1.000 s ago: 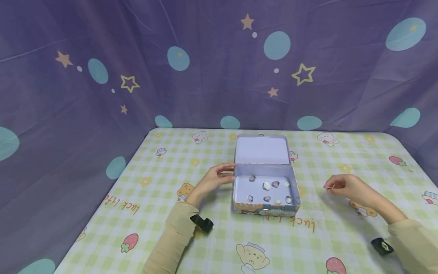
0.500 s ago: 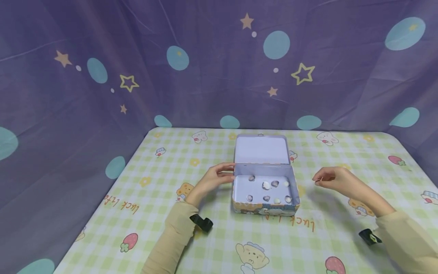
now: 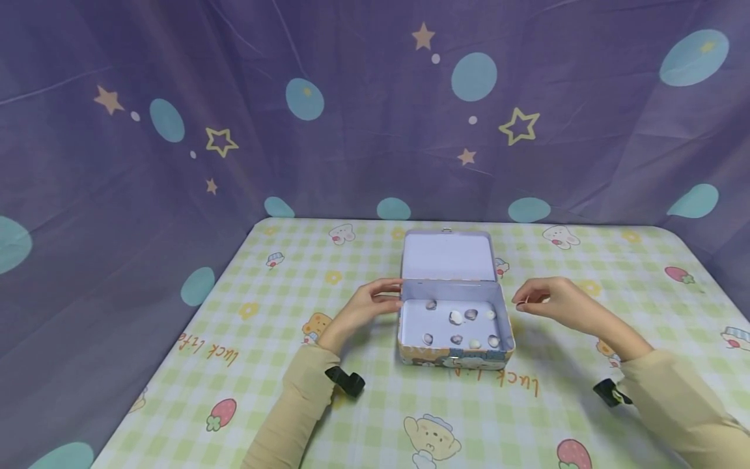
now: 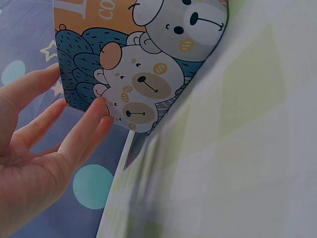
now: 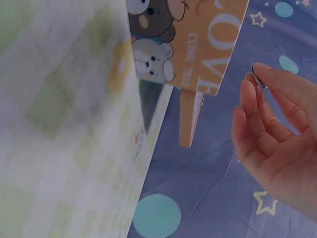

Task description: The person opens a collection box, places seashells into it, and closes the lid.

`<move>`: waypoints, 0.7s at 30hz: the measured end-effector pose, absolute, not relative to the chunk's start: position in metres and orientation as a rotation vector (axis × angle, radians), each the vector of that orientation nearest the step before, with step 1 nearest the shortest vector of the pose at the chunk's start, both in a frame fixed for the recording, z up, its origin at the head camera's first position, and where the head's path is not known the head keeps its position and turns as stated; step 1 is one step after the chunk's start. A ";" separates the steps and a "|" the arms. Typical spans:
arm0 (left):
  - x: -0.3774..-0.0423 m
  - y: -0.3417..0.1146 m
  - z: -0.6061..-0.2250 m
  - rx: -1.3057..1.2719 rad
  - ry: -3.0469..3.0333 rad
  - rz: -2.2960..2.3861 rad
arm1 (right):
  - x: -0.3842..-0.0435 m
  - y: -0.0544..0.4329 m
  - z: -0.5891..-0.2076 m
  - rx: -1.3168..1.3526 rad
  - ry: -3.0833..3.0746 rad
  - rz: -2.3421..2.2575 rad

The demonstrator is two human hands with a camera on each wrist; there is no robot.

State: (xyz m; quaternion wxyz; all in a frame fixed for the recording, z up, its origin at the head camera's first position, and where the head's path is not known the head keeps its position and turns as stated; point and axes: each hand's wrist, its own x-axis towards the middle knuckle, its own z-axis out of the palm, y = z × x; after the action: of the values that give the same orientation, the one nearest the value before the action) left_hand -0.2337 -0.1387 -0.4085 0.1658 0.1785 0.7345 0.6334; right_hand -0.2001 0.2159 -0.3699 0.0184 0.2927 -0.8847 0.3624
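Observation:
A tin box (image 3: pixel 424 357) with bear pictures on its outer walls stands on the table, its lid (image 3: pixel 448 257) swung back. Several small white and purplish seashells (image 3: pixel 455 318) lie spread over its floor. My left hand (image 3: pixel 364 309) touches the box's left side with extended fingertips, which the left wrist view shows against the printed wall (image 4: pixel 143 79). Just right of the box, my right hand (image 3: pixel 559 303) is raised above the cloth. Between its thumb and fingers it pinches a small, dark-edged shell (image 5: pixel 259 79), mostly covered by the fingertips.
A green-and-white checked tablecloth (image 3: pixel 346 254) with cartoon prints covers the table. Behind it hangs a purple curtain (image 3: pixel 363 130) with stars and blue spots. Black bands (image 3: pixel 346 382) sit at both sleeves.
My right hand has moved left and slightly farther from me, toward the box, carrying the pinched shell. The left hand, the box and the shells inside it stay as they were.

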 end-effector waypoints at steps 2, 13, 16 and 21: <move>-0.233 -0.138 -0.406 0.505 2.095 1.793 | -0.201 0.212 -0.369 0.932 -2.738 1.138; -0.238 -0.138 -0.416 0.494 2.131 1.794 | -0.203 0.195 -0.368 0.994 -2.747 1.196; -0.237 -0.138 -0.416 0.487 2.134 1.797 | -0.204 0.191 -0.367 1.026 -2.743 1.197; -0.237 -0.139 -0.416 0.492 2.126 1.797 | -0.205 0.186 -0.367 1.075 -2.743 1.191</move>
State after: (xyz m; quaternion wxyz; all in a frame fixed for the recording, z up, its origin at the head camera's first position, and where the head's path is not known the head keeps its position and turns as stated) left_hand -0.2372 -0.1385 -0.4155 0.1566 0.1720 0.7428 0.6278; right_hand -0.2049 0.1861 -0.3666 -0.0181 0.3383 -0.8631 0.3746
